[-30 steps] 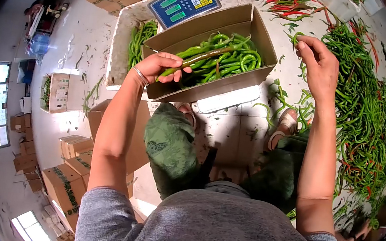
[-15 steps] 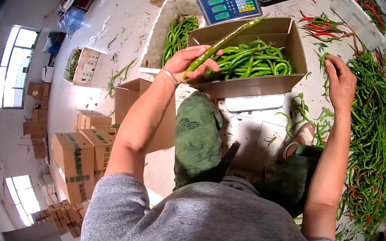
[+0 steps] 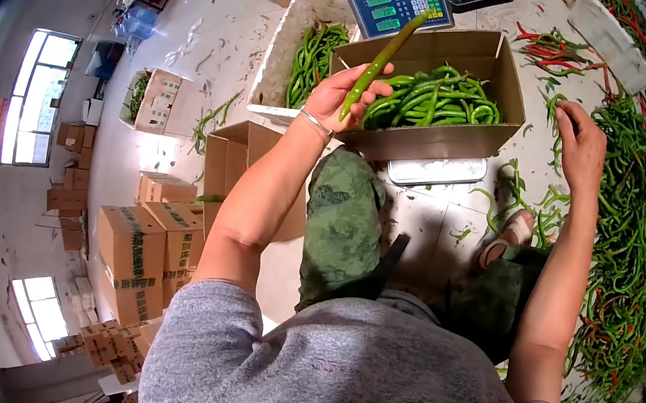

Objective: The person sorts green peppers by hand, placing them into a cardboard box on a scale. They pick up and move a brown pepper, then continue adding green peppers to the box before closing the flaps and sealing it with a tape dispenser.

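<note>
My left hand (image 3: 345, 94) is closed around one long green pepper (image 3: 381, 66), which tilts up and to the right, its far end over the display of a scale (image 3: 398, 5). Beneath and right of it, an open cardboard box (image 3: 461, 142) holds many green peppers (image 3: 434, 98). On the right, my right hand (image 3: 580, 141) is beside the box, its thumb and forefinger together at a green pepper (image 3: 555, 110) near the edge of the big pile (image 3: 629, 234).
Behind the box stands a white foam crate (image 3: 271, 72) with green peppers. Red peppers (image 3: 551, 50) lie on the floor at the upper right. An open carton (image 3: 223, 156) is beside my left forearm, with closed cartons (image 3: 132, 258) stacked further left.
The view has shifted, so the scene sits slightly further right. The pepper in my left hand now stands steeper. My right hand remains by the edge of the pile.
</note>
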Demonstrator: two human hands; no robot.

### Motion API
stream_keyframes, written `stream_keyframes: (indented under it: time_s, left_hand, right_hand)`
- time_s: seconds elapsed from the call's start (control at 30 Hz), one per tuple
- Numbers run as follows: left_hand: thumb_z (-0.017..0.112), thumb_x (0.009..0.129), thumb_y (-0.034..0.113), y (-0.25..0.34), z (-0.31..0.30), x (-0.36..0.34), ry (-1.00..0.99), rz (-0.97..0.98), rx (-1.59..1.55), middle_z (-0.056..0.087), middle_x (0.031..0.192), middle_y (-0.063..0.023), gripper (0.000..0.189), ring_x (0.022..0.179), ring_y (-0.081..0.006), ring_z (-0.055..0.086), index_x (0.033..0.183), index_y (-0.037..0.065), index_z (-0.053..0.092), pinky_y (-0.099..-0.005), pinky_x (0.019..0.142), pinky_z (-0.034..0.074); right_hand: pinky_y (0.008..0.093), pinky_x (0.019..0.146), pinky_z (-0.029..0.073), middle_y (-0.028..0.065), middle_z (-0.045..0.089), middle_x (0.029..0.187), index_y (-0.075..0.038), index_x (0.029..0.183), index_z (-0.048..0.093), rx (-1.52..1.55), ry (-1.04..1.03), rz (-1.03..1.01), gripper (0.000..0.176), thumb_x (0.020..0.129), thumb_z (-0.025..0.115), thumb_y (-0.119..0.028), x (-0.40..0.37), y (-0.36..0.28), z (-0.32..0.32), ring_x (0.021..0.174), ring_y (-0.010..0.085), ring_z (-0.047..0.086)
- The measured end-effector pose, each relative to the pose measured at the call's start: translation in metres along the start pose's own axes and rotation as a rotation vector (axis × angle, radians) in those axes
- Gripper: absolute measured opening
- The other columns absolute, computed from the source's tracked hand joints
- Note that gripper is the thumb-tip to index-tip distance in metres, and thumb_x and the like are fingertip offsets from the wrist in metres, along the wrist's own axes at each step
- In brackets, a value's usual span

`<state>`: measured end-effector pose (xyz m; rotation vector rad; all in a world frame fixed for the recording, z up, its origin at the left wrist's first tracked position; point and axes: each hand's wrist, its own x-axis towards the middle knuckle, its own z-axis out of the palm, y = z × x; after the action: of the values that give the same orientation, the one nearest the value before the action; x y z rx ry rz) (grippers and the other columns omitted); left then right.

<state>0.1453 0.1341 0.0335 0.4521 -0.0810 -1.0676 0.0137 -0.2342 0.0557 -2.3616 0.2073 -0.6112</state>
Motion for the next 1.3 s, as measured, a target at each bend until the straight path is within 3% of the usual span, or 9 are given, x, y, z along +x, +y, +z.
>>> stream_keyframes:
  time_s: [0.27, 0.47, 0.6, 0.7, 0.87, 0.9, 0.97, 1.07, 1.3]
  left_hand:
    - [0.053, 0.085, 0.003, 0.001, 0.015, 0.009, 0.121, 0.137, 0.469, 0.06, 0.095, -0.0143, 0.028, 0.083, -0.0209, 0.062, 0.111, 0.004, 0.046, -0.0317, 0.074, 0.053]
    - [0.059, 0.079, -0.001, 0.008, 0.011, 0.021, 0.285, 0.14, 0.711, 0.06, 0.093, -0.0085, 0.027, 0.079, -0.0149, 0.058, 0.103, 0.006, 0.052, -0.0259, 0.072, 0.049]
    - [0.066, 0.066, -0.007, 0.016, -0.012, 0.042, 0.468, 0.166, 1.1, 0.047, 0.074, 0.0061, 0.031, 0.067, -0.0051, 0.045, 0.089, 0.01, 0.053, -0.0196, 0.067, 0.042]
    - [0.07, 0.066, 0.002, 0.022, -0.026, 0.073, 0.434, 0.181, 1.506, 0.05, 0.072, 0.0042, 0.024, 0.069, -0.0075, 0.048, 0.082, 0.008, 0.053, -0.0234, 0.065, 0.041]
    - [0.063, 0.075, 0.012, 0.0, -0.055, 0.133, 0.315, 0.087, 2.298, 0.061, 0.104, -0.0159, 0.039, 0.096, -0.0359, 0.056, 0.112, 0.003, 0.056, -0.0387, 0.084, 0.044]
    - [0.063, 0.076, 0.013, -0.007, -0.061, 0.141, 0.244, 0.129, 2.289, 0.058, 0.112, -0.0174, 0.05, 0.102, -0.0356, 0.054, 0.124, 0.006, 0.049, -0.0371, 0.087, 0.044]
    - [0.062, 0.077, 0.014, -0.029, -0.073, 0.152, 0.256, -0.473, 2.221, 0.049, 0.125, -0.0182, 0.062, 0.113, -0.0338, 0.048, 0.133, 0.008, 0.037, -0.0372, 0.099, 0.037]
    - [0.062, 0.076, 0.011, -0.046, -0.08, 0.124, -0.175, -0.315, 2.197, 0.031, 0.141, -0.0161, 0.077, 0.129, -0.0277, 0.032, 0.14, 0.007, 0.019, -0.0413, 0.111, 0.014]
    - [0.047, 0.068, -0.005, -0.038, -0.061, 0.097, -0.267, -0.495, 2.345, 0.019, 0.145, -0.0189, 0.079, 0.133, -0.0272, 0.023, 0.14, 0.001, 0.015, -0.0373, 0.111, 0.016]
  right_hand:
    - [0.033, 0.065, 0.047, 0.0127, 0.065, 0.081, -0.004, 0.092, 0.062, -0.025, -0.029, 0.003, 0.02, 0.084, 0.057, -0.021, 0.0, 0.003, -0.004, 0.07, 0.0291, 0.061]
    - [0.0333, 0.066, 0.047, 0.0129, 0.064, 0.083, -0.004, 0.091, 0.062, -0.014, -0.021, -0.005, 0.017, 0.083, 0.058, -0.018, 0.0, 0.005, -0.002, 0.072, 0.0292, 0.06]
    - [0.034, 0.066, 0.046, 0.0135, 0.062, 0.079, -0.004, 0.09, 0.062, 0.002, -0.017, -0.011, 0.015, 0.082, 0.059, -0.016, -0.002, 0.008, -0.001, 0.072, 0.0304, 0.059]
    - [0.0344, 0.066, 0.046, 0.0137, 0.062, 0.079, -0.004, 0.089, 0.062, -0.038, -0.026, -0.001, 0.014, 0.082, 0.059, -0.015, 0.003, 0.005, 0.0, 0.071, 0.0308, 0.058]
    - [0.035, 0.065, 0.046, 0.0134, 0.061, 0.078, -0.004, 0.088, 0.061, -0.063, -0.046, 0.002, 0.013, 0.081, 0.059, -0.015, 0.017, 0.008, 0.009, 0.069, 0.031, 0.058]
    - [0.035, 0.064, 0.046, 0.0134, 0.061, 0.078, -0.004, 0.088, 0.061, -0.05, -0.051, 0.012, 0.013, 0.081, 0.059, -0.015, 0.019, 0.008, 0.012, 0.069, 0.0311, 0.058]
    - [0.0352, 0.064, 0.047, 0.0134, 0.061, 0.079, -0.004, 0.088, 0.062, -0.026, -0.058, 0.029, 0.013, 0.081, 0.059, -0.016, 0.023, 0.009, 0.018, 0.07, 0.0313, 0.058]
    - [0.0355, 0.065, 0.047, 0.0125, 0.062, 0.082, -0.004, 0.088, 0.062, -0.054, -0.055, -0.057, 0.013, 0.081, 0.059, -0.015, 0.025, 0.012, 0.027, 0.072, 0.0314, 0.059]
    - [0.0349, 0.066, 0.047, 0.0132, 0.062, 0.084, -0.002, 0.089, 0.061, -0.11, -0.152, -0.068, 0.015, 0.083, 0.058, -0.015, 0.034, 0.008, 0.038, 0.074, 0.0305, 0.06]
